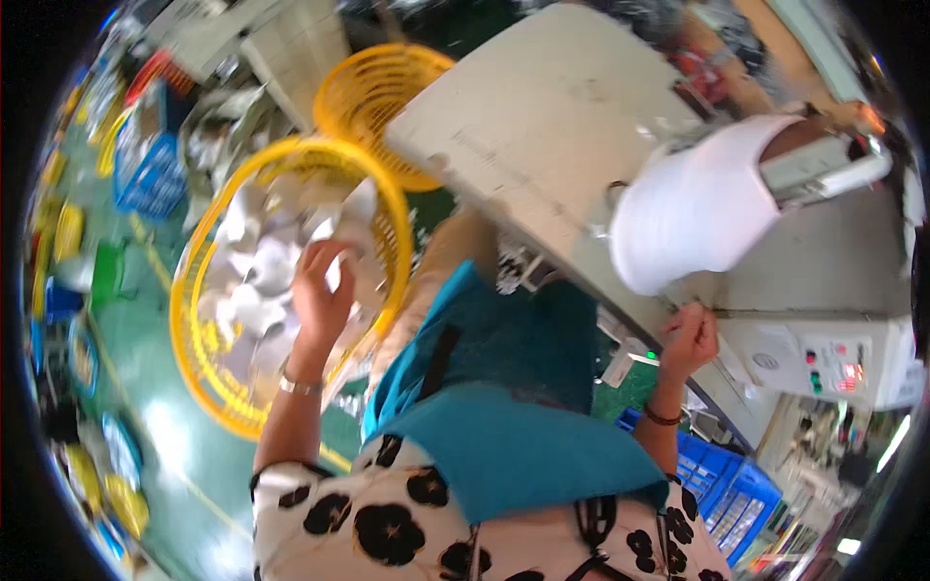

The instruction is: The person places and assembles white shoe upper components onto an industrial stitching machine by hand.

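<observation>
At left, my left hand (322,295) reaches over a yellow plastic basket (184,300) heaped with white curved pieces (266,266). Its fingers are bent, and one white piece shows between thumb and fingers. My right hand (691,334) is at the near edge of the pale worktable (542,107), fingertips drawn together; whatever they pinch, if anything, cannot be made out. Just above that hand, a large smooth white curved piece (683,218) sits around the arm of a machine (823,174).
Behind the full basket stands a second yellow basket (373,82), against the table corner. Beneath the table on the right is a blue crate (727,494). The machine's control panel (833,368) has buttons and a lit red display. More tubs line the green floor (160,407).
</observation>
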Motion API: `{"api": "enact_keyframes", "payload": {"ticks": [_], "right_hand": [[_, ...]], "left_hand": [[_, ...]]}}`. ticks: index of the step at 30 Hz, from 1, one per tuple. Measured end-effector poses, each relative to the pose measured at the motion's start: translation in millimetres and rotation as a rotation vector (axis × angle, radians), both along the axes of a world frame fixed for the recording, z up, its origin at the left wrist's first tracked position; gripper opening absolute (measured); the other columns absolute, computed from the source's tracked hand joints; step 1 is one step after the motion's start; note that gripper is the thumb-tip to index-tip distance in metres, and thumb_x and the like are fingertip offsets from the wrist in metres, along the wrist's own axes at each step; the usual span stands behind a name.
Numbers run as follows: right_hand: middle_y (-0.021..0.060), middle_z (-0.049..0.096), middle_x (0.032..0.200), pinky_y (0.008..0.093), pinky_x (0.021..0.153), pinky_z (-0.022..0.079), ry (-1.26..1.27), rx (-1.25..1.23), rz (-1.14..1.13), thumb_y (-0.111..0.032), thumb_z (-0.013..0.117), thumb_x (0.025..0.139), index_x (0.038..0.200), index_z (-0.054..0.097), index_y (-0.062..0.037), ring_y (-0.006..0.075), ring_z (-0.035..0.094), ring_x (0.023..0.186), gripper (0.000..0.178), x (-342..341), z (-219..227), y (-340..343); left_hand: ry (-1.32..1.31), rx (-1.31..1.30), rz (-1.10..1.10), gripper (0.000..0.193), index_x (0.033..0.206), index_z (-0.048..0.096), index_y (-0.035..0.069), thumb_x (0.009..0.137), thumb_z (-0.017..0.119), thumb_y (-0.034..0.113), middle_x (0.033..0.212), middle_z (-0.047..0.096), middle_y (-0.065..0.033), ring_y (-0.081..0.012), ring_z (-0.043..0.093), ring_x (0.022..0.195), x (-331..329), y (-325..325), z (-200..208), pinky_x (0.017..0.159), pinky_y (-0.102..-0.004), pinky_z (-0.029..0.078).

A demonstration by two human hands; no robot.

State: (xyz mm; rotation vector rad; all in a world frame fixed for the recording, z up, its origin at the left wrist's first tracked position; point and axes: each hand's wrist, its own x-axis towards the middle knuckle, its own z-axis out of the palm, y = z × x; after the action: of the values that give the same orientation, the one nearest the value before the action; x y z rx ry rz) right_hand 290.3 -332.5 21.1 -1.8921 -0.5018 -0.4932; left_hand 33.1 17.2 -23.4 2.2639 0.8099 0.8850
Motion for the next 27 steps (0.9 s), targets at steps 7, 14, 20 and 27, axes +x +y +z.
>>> {"api": "enact_keyframes", "payload": {"ticks": [7, 14, 20, 27], "right_hand": [[0.0141, 0.046, 0.113, 0.0311, 0.082, 0.038, -0.482, 0.165, 0.173, -0.008, 0.060, 0.079, 0.104, 0.051, -0.0004, 0.0205, 0.046, 0.102, 0.028, 0.4, 101.9, 44.7], [0.0187, 0.039, 0.127, 0.0418, 0.096, 0.033, -0.544, -0.360, -0.017, -0.020, 0.076, 0.064, 0.118, 0.048, -0.0043, 0.0333, 0.039, 0.117, 0.063, 11.2, 146.8, 73.9], [0.0195, 0.045, 0.122, 0.0418, 0.092, 0.038, -0.499, -0.368, 0.003, -0.025, 0.078, 0.063, 0.108, 0.054, -0.0055, 0.0337, 0.048, 0.110, 0.054, 13.4, 131.5, 80.2], [0.0168, 0.050, 0.113, 0.0363, 0.077, 0.046, -0.554, -0.487, -0.009, -0.019, 0.074, 0.068, 0.092, 0.060, -0.0062, 0.0294, 0.057, 0.092, 0.031, 14.4, 144.2, 77.0]], "left_hand": [[-0.266, -0.045, -0.332, 0.024, 0.094, 0.060, 0.001, 0.071, 0.055, -0.005, 0.097, 0.057, -0.0148, -0.0282, 0.057, 0.090, 82.4, -15.6, 59.6, 0.079, -0.0327, 0.045], [-0.700, -0.098, -0.870, 0.026, 0.103, 0.059, 0.001, 0.078, 0.055, 0.005, 0.102, 0.057, -0.0167, -0.0306, 0.056, 0.093, 222.5, -56.9, 157.8, 0.081, -0.0327, 0.045], [-0.559, -0.308, -1.020, 0.030, 0.112, 0.055, 0.001, 0.088, 0.046, 0.018, 0.111, 0.055, -0.0083, -0.0131, 0.050, 0.100, 306.5, -75.8, 168.7, 0.084, -0.0263, 0.041], [-0.417, -0.782, -1.136, 0.035, 0.110, 0.057, 0.003, 0.085, 0.054, 0.026, 0.102, 0.059, -0.0050, -0.0099, 0.053, 0.093, 319.9, -87.1, 184.0, 0.079, -0.0237, 0.043]]}}
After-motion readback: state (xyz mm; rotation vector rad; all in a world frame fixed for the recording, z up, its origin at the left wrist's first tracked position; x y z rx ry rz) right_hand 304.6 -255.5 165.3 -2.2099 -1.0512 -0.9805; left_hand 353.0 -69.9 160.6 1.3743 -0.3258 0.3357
